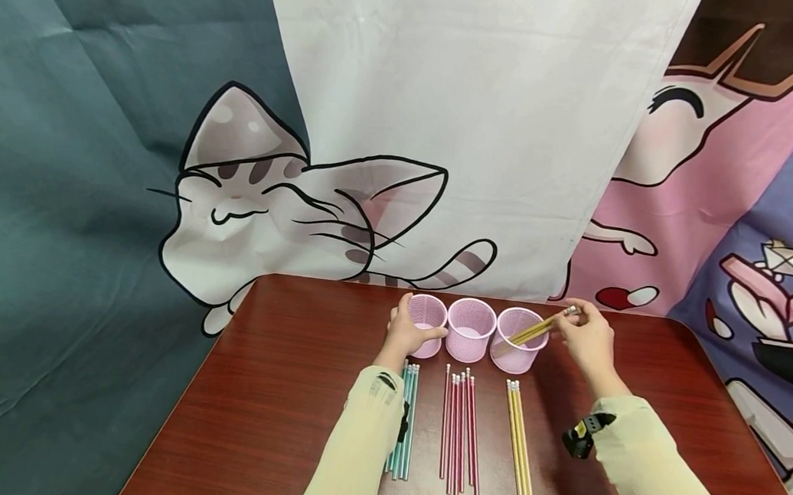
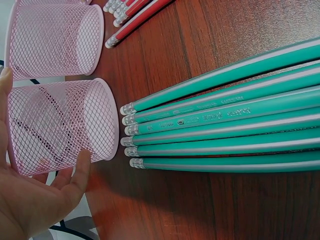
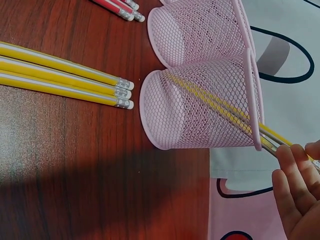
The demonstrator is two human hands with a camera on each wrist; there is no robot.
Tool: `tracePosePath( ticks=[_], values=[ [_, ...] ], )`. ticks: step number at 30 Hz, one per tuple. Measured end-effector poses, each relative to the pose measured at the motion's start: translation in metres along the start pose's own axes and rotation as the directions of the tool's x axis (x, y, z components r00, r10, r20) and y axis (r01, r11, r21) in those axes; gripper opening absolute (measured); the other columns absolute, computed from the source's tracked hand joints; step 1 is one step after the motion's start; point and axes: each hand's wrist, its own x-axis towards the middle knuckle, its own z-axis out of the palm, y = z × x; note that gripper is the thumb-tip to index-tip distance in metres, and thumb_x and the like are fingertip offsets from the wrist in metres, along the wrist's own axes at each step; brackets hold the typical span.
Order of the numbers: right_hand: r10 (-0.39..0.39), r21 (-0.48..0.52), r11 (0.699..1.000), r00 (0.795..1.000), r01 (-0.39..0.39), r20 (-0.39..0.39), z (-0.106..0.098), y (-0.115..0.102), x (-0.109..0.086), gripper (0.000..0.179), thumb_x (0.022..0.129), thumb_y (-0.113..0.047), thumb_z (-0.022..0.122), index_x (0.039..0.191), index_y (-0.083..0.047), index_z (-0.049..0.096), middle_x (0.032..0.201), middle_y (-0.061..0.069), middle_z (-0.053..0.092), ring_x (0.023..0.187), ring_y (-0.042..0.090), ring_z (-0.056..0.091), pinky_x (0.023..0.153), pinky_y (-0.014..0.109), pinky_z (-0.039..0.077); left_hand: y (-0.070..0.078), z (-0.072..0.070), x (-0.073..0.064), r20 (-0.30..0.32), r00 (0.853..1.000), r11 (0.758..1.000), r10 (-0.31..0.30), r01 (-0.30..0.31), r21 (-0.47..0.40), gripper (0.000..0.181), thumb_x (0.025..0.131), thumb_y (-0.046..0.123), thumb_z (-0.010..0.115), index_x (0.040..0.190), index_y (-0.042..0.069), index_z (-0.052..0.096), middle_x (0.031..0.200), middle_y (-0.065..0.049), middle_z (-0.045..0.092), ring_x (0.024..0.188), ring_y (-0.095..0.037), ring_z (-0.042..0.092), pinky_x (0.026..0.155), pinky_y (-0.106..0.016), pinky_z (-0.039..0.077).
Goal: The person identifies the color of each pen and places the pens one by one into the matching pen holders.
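Observation:
Three pink mesh pencil cups stand in a row near the table's back edge. My left hand (image 1: 407, 331) grips the left cup (image 2: 60, 125), with the thumb near the rim and fingers along its side. Between finger and thumb, my right hand (image 1: 588, 342) pinches yellow pencils (image 1: 534, 332) near their eraser ends. These pencils slant down into the right cup (image 3: 200, 110), their lower ends inside the mesh. The middle cup (image 1: 468, 348) holds nothing that I can see. In front of the right cup lie three more yellow pencils (image 1: 519, 444).
Several green pencils (image 2: 210, 117) lie in front of the left cup, partly under my left forearm in the head view. Several red pencils (image 1: 459, 436) lie before the middle cup. A printed cloth (image 1: 480, 131) hangs behind the reddish-brown table (image 1: 276, 392).

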Motion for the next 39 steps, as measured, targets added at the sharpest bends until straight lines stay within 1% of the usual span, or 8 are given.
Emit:
tracePosePath(
  ticks=[7, 14, 17, 19, 23, 30, 35, 39],
  values=[
    [0.005, -0.011, 1.000, 1.000, -0.005, -0.003, -0.001, 0.002, 0.000, 0.043, 0.087, -0.005, 0.059, 0.129, -0.002, 0.049, 0.089, 0.022, 0.064, 0.050, -0.002, 0.058, 0.048, 0.017, 0.047, 0.001, -0.001, -0.003, 0.000, 1.000, 1.000, 0.001, -0.001, -0.010, 0.104, 0.057, 0.034, 0.088, 0.142, 0.018, 0.030, 0.131, -0.018, 0.038, 0.117, -0.038, 0.039, 0.093, -0.048, 0.039],
    [0.009, 0.005, 1.000, 1.000, -0.009, -0.024, -0.002, 0.003, -0.002, 0.046, 0.086, -0.005, 0.058, 0.131, -0.004, 0.048, 0.091, 0.024, 0.065, 0.049, -0.003, 0.057, 0.049, 0.016, 0.048, -0.001, 0.000, -0.003, 0.004, 1.000, 1.000, 0.001, -0.001, -0.008, 0.104, 0.057, 0.035, 0.088, 0.142, 0.019, 0.029, 0.130, -0.018, 0.038, 0.117, -0.037, 0.039, 0.093, -0.047, 0.039],
    [-0.004, 0.046, 0.999, 0.998, 0.007, -0.056, -0.002, 0.004, -0.004, 0.036, 0.086, -0.008, 0.059, 0.122, -0.003, 0.053, 0.086, 0.021, 0.065, 0.050, 0.002, 0.060, 0.049, 0.017, 0.048, -0.001, 0.000, -0.004, 0.002, 1.000, 1.000, 0.004, -0.004, -0.010, 0.104, 0.057, 0.034, 0.088, 0.142, 0.019, 0.029, 0.130, -0.018, 0.038, 0.117, -0.037, 0.040, 0.093, -0.047, 0.038],
    [-0.032, 0.138, 0.990, 0.996, 0.043, -0.081, -0.002, 0.009, -0.004, 0.027, 0.085, -0.011, 0.062, 0.110, -0.004, 0.056, 0.079, 0.015, 0.066, 0.050, 0.005, 0.061, 0.046, 0.016, 0.047, 0.000, 0.000, -0.004, -0.002, 1.000, 1.000, 0.010, -0.010, -0.008, 0.104, 0.057, 0.033, 0.088, 0.141, 0.019, 0.030, 0.129, -0.019, 0.039, 0.116, -0.038, 0.040, 0.093, -0.048, 0.039],
    [-0.058, 0.179, 0.980, 0.989, 0.083, -0.139, -0.002, 0.010, -0.010, 0.014, 0.085, -0.016, 0.061, 0.090, -0.004, 0.058, 0.065, 0.002, 0.062, 0.048, 0.007, 0.059, 0.044, 0.017, 0.044, 0.001, 0.000, -0.004, 0.000, 1.000, 1.000, 0.008, -0.008, -0.001, 0.104, 0.057, 0.034, 0.088, 0.142, 0.020, 0.029, 0.130, -0.018, 0.038, 0.117, -0.038, 0.040, 0.093, -0.048, 0.038],
    [0.022, 0.017, 1.000, 0.976, -0.018, -0.218, -0.008, 0.017, -0.025, 0.030, 0.089, -0.026, 0.053, 0.066, -0.008, 0.061, 0.045, -0.001, 0.050, 0.041, 0.009, 0.044, 0.041, 0.024, 0.033, 0.003, 0.000, -0.004, -0.002, 1.000, 1.000, 0.013, -0.014, -0.011, 0.104, 0.057, 0.034, 0.088, 0.141, 0.020, 0.030, 0.130, -0.018, 0.038, 0.117, -0.038, 0.040, 0.094, -0.048, 0.038],
    [0.057, -0.066, 0.996, 0.997, -0.061, -0.054, -0.007, 0.034, -0.035, 0.033, 0.090, -0.026, 0.051, 0.067, -0.005, 0.062, 0.050, 0.005, 0.054, 0.045, 0.012, 0.047, 0.045, 0.027, 0.037, 0.001, 0.000, -0.002, -0.002, 1.000, 1.000, 0.011, -0.011, 0.000, 0.104, 0.056, 0.035, 0.088, 0.141, 0.021, 0.030, 0.130, -0.018, 0.038, 0.117, -0.038, 0.040, 0.094, -0.047, 0.038],
    [0.086, -0.091, 0.993, 0.985, -0.073, 0.150, 0.002, 0.048, -0.040, 0.032, 0.091, -0.022, 0.052, 0.076, 0.004, 0.062, 0.057, 0.008, 0.058, 0.048, 0.016, 0.053, 0.047, 0.028, 0.043, 0.001, -0.001, -0.001, -0.002, 1.000, 1.000, 0.016, -0.016, 0.002, 0.104, 0.057, 0.035, 0.088, 0.141, 0.021, 0.029, 0.130, -0.018, 0.038, 0.117, -0.039, 0.039, 0.093, -0.048, 0.038]
  ],
)
